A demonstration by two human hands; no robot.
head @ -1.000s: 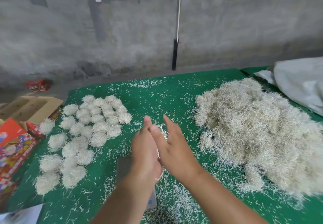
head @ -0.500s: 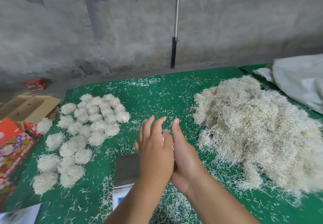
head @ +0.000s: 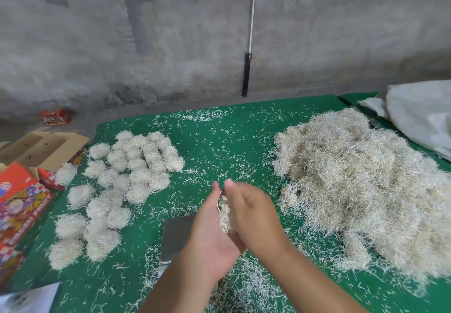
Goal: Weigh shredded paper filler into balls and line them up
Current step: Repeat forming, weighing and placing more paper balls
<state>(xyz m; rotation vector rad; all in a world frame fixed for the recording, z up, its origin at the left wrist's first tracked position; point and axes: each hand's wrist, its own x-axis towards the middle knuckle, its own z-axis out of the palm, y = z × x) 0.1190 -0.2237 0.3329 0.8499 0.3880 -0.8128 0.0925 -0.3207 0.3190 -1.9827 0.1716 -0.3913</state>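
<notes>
Between my palms sits a small wad of shredded paper (head: pixel 225 217), pressed from the left by my left hand (head: pixel 210 237) and from the right by my right hand (head: pixel 253 217). Both hands hover above the steel pan of a scale (head: pixel 177 237), whose front is hidden by my left forearm. Several finished paper balls (head: pixel 136 166) lie in rows on the left of the green cloth (head: pixel 219 146). A big loose heap of shredded paper (head: pixel 353 185) covers the right side.
Cardboard boxes (head: pixel 41 146) and red printed boxes (head: pixel 19 203) stand off the cloth's left edge. A grey sack (head: pixel 419 115) lies at the far right. Loose shreds are scattered over the cloth. A concrete wall rises behind.
My palms have slid against each other around the wad: the right hand now lies over it further forward, and the paper shows between them.
</notes>
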